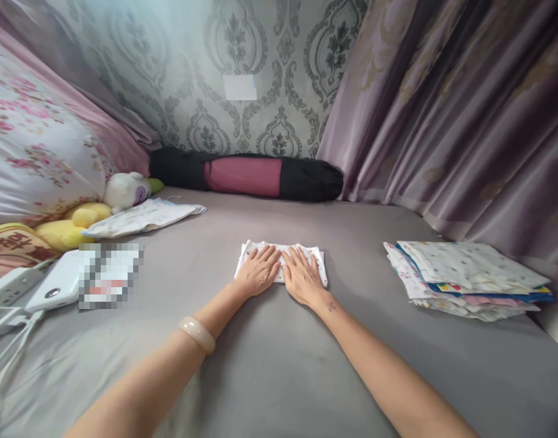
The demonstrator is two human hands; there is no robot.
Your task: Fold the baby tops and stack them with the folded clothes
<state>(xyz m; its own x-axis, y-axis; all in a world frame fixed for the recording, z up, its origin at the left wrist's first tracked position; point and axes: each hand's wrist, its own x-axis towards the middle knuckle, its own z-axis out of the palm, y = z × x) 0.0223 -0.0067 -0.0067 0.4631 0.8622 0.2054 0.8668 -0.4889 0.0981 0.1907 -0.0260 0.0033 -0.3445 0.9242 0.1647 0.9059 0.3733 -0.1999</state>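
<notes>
A small folded white cloth [322, 274] with a fine print lies on the grey bed sheet [279, 377], straight ahead of me. My left hand [259, 271] rests flat on its left half, fingers stretched out and pointing away from me. On the right half lies my right hand [301, 275], palm down with the fingers slightly spread. Both hands cover much of the cloth, so its middle is partly hidden. A pale bangle [196, 334] circles my left forearm.
To the right is a stack of folded printed cloths [479, 267]. Another white cloth [146, 218] lies at left near plush toys [126, 190]. A power bank [59, 283] and power strip [14, 289] with cables sit at far left. A black and maroon roll [244, 176] lies along the wall.
</notes>
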